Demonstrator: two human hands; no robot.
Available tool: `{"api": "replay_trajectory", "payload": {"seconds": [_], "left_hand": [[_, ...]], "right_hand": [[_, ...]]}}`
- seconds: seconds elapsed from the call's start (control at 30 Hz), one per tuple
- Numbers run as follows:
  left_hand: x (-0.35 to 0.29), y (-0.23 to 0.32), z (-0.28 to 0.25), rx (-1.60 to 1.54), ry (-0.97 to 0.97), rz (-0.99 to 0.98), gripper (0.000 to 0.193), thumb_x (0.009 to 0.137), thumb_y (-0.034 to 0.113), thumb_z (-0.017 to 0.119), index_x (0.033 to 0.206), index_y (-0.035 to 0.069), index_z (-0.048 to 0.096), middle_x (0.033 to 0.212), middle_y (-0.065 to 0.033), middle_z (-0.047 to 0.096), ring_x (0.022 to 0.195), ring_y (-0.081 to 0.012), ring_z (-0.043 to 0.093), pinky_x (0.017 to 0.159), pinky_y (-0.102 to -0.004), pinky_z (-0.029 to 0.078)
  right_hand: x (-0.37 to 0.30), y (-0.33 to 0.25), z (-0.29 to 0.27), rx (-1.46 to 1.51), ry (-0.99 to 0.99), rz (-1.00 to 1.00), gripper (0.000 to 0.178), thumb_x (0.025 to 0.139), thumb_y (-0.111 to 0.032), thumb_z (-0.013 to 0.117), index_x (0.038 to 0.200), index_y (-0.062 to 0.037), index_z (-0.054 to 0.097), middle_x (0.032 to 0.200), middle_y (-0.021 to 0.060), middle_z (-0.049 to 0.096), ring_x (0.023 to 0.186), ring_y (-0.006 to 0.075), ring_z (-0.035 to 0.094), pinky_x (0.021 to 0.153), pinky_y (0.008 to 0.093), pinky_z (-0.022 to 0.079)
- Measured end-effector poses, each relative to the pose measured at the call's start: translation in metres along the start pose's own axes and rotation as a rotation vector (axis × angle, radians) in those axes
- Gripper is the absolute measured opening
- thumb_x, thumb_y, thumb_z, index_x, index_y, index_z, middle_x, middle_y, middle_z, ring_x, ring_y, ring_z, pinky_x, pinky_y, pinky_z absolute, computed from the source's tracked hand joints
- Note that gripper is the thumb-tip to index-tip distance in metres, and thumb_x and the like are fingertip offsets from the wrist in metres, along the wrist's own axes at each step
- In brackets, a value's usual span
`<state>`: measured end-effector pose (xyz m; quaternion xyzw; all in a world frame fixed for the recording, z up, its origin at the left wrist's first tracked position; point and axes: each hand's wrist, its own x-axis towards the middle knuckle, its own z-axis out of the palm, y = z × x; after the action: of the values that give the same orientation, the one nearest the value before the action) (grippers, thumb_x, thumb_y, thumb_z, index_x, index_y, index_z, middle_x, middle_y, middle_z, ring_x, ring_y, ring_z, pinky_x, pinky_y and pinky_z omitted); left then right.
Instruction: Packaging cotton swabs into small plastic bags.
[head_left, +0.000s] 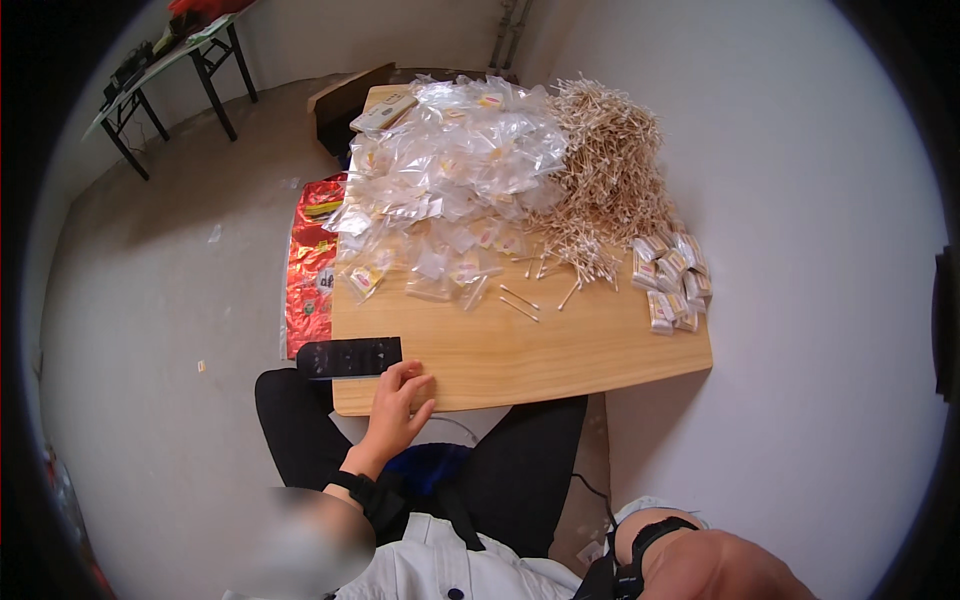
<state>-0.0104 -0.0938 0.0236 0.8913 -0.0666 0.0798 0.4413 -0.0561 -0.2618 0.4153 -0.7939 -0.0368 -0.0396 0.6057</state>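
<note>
My left hand (pixel 400 402) rests at the near left edge of the wooden table (pixel 480 365), fingers loosely bent and thumb apart, holding nothing. Its fingertips are beside the right end of a dark phone (pixel 352 358), which lies flat and reaches past the table's left edge. My right hand (pixel 725 567) is raised close at the lower right, above a black wrist strap; its fingers are not clearly visible. Beyond lie a heap of clear plastic bags (pixel 455 150), a large pile of loose cotton swabs (pixel 610 160) and several small packs of swabs (pixel 672 275). Two single swabs (pixel 520 304) lie in front.
A white wall (pixel 790 250) runs along the table's right side. Red shiny packaging (pixel 310 270) hangs at the left edge. A cardboard box (pixel 345 105) stands behind at the left. Farther off is a folding table (pixel 185 60). My legs (pixel 530 460) are under the near edge.
</note>
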Motion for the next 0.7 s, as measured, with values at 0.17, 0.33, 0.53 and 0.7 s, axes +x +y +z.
{"api": "replay_trajectory", "payload": {"seconds": [0.17, 0.33, 0.53, 0.7], "left_hand": [[0.003, -0.001, 0.006, -0.01, -0.015, 0.024, 0.039, 0.076, 0.006, 0.071, 0.114, 0.005, 0.062, 0.127, -0.0158, 0.049, 0.111, -0.0322, 0.051, 0.097, -0.0401, 0.043], [0.001, -0.003, 0.005, -0.004, -0.004, 0.015, 0.039, 0.075, 0.006, 0.072, 0.114, 0.004, 0.062, 0.127, -0.0159, 0.049, 0.111, -0.0322, 0.051, 0.097, -0.0402, 0.043], [0.002, -0.002, 0.006, 0.015, 0.012, 0.042, 0.038, 0.075, 0.006, 0.072, 0.111, 0.003, 0.062, 0.126, -0.016, 0.05, 0.109, -0.033, 0.052, 0.095, -0.041, 0.044], [0.001, -0.003, 0.004, 0.003, 0.005, 0.046, 0.038, 0.075, 0.007, 0.072, 0.112, 0.003, 0.061, 0.126, -0.0163, 0.05, 0.109, -0.0333, 0.052, 0.095, -0.0411, 0.045]], "right_hand": [[0.006, 0.016, -0.018, 0.665, -0.206, -0.08, 0.04, 0.057, -0.016, 0.094, 0.091, -0.0185, 0.073, 0.094, -0.0007, 0.057, 0.083, 0.0142, 0.059, 0.071, 0.0297, 0.046], [0.007, 0.022, -0.013, 0.606, -0.223, -0.189, 0.04, 0.057, -0.015, 0.093, 0.09, -0.0187, 0.072, 0.095, -0.0009, 0.057, 0.083, 0.0142, 0.059, 0.071, 0.0303, 0.046], [0.006, 0.033, -0.008, 0.509, -0.265, -0.343, 0.038, 0.057, -0.015, 0.093, 0.089, -0.0189, 0.072, 0.096, -0.0013, 0.057, 0.082, 0.0143, 0.059, 0.07, 0.0311, 0.046], [0.007, 0.034, -0.008, 0.447, -0.291, -0.44, 0.038, 0.057, -0.015, 0.093, 0.088, -0.0191, 0.072, 0.096, -0.0015, 0.057, 0.082, 0.0143, 0.059, 0.07, 0.0316, 0.046]]}}
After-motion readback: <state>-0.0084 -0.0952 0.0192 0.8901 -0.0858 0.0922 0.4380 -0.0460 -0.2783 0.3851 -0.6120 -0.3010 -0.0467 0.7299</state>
